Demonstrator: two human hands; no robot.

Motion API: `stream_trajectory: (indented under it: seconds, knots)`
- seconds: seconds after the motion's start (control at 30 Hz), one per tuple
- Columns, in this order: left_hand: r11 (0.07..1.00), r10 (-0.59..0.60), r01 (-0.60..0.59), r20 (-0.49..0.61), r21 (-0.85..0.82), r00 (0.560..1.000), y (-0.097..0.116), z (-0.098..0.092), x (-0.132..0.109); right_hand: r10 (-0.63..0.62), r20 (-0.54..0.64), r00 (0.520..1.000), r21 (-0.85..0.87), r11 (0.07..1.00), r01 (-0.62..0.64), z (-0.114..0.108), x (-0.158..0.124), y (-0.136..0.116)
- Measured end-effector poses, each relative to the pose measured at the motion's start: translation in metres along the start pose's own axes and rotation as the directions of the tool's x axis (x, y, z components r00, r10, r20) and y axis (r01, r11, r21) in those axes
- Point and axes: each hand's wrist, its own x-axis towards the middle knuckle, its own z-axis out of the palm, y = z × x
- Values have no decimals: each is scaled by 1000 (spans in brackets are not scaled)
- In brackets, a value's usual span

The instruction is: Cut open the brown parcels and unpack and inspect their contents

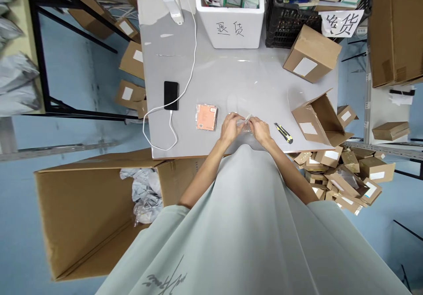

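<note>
Both hands meet near the table's front edge, close to my body. My left hand (231, 127) and my right hand (259, 129) pinch a small piece of clear plastic wrapping (246, 128) between them; its exact kind is hard to make out. To the left of my left hand lies a flat orange-pink box (206, 117) in clear film. A yellow and black utility knife (283, 133) rests to the right of my right hand. Farther right, an opened cardboard box (306, 121) lies with its flaps out.
A phone (171, 95) with a white cable (194, 52) lies at left. At the back stand a white bin (236, 28), a black crate (280, 21) and a closed carton (312, 53). A large cardboard box (82, 215) stands lower left; several small boxes (346, 176) are heaped lower right.
</note>
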Motion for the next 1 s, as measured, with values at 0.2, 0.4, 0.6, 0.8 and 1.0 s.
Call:
stream_trajectory:
  seconds: [0.2,0.4,0.6,0.8,1.0]
  knots:
    - [995,-71,70,-12,-76,997,4,11,8,22,-91,996,140,990,-9,0,1,7]
    - [845,-428,317,-190,-431,884,-19,-3,17,254,-270,929,442,890,-115,5,6,49]
    - [729,-444,396,56,-558,894,-34,-5,1,161,-340,926,541,840,52,4,3,62]
    - [915,-328,351,139,-198,934,-25,3,-8,-231,-238,943,268,918,293,-7,-11,35]
    - [894,-366,409,228,-184,902,-22,6,8,-332,-204,921,241,895,376,-13,-29,23]
